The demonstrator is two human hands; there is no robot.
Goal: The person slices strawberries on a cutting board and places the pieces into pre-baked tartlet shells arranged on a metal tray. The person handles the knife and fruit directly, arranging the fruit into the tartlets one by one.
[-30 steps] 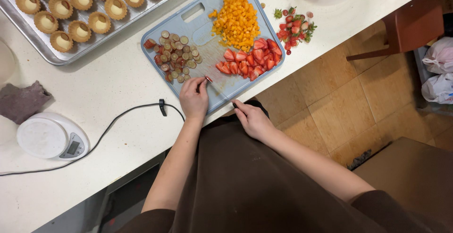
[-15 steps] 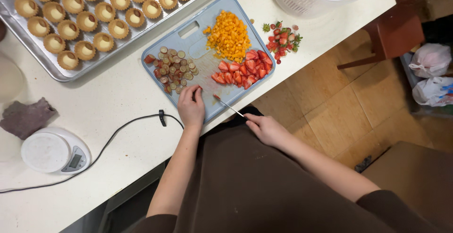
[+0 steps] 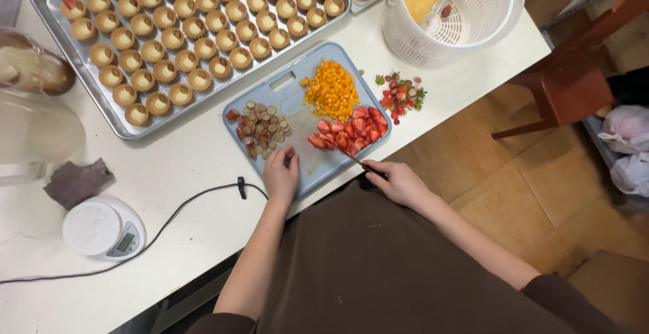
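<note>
Your right hand (image 3: 399, 182) grips a knife (image 3: 351, 159), fingers wrapped around its handle, blade touching the cut strawberries (image 3: 351, 131). Your left hand (image 3: 280, 175) rests flat, fingers together, on the blue cutting board (image 3: 314, 165). Diced orange fruit (image 3: 330, 92) and sliced rounds (image 3: 260, 128) look finished; tart shells (image 3: 182, 30) sit mostly untopped.
</note>
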